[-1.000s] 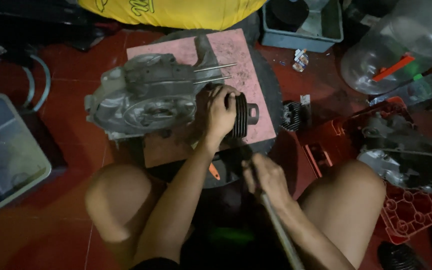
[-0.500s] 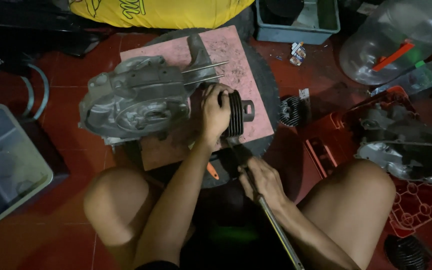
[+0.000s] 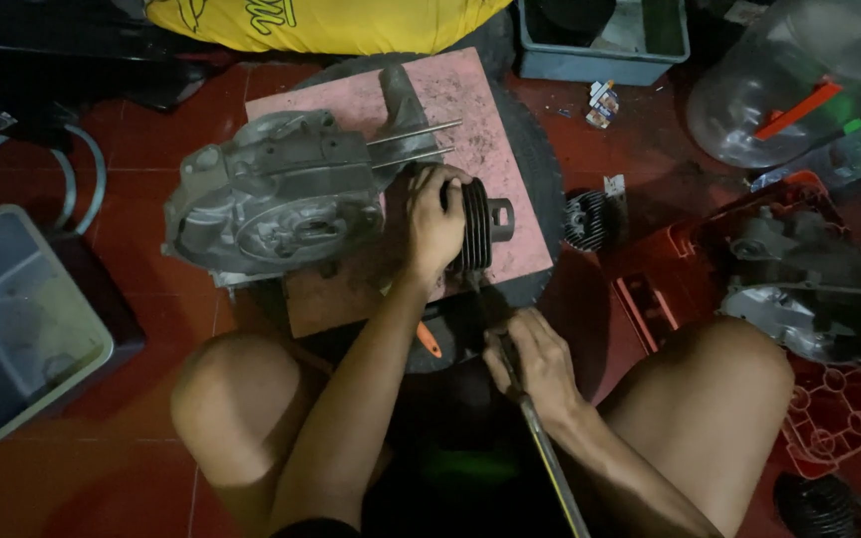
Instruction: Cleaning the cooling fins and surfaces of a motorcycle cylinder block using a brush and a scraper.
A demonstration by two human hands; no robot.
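Left hand (image 3: 433,224) closed over dark finned metal cylinder (image 3: 474,225) at pink board's (image 3: 490,120) right edge, axis pointing right, beside grey cast engine case (image 3: 276,194), right hand (image 3: 535,361) gripping long metal bar (image 3: 550,463).

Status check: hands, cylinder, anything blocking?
Left hand grips the finned cylinder beside the grey engine case. Right hand holds a long metal tool. Two studs jut from the case above the cylinder.
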